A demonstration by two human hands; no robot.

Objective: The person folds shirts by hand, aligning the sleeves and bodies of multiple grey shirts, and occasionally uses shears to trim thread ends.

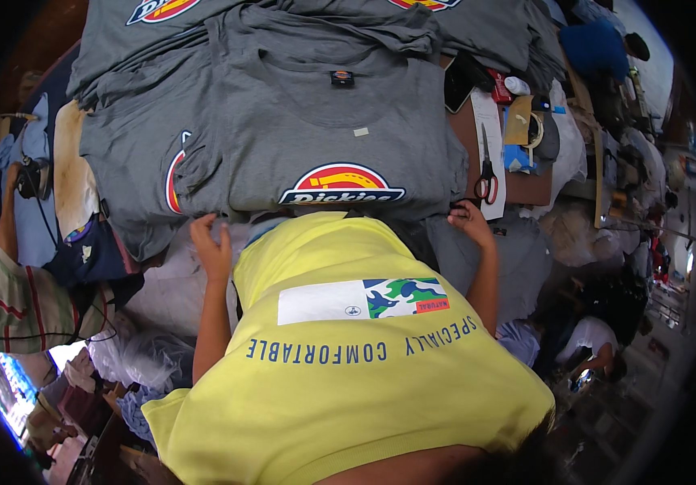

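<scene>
A grey T-shirt [324,121] with a red and yellow printed badge lies flat on top of a stack of like shirts. My left hand [212,242] grips its lower left hem, where the cloth is bunched. My right hand [469,218] pinches the lower right hem at the stack's edge. My own yellow shirt [340,364] fills the lower middle and hides the near edge of the stack.
More grey shirts [146,48] spread to the left and back. Red-handled scissors [487,174] lie on white paper to the right, beside a tape roll [535,129] and small items. A person in a striped sleeve [16,299] stands at left; another crouches at lower right [594,343].
</scene>
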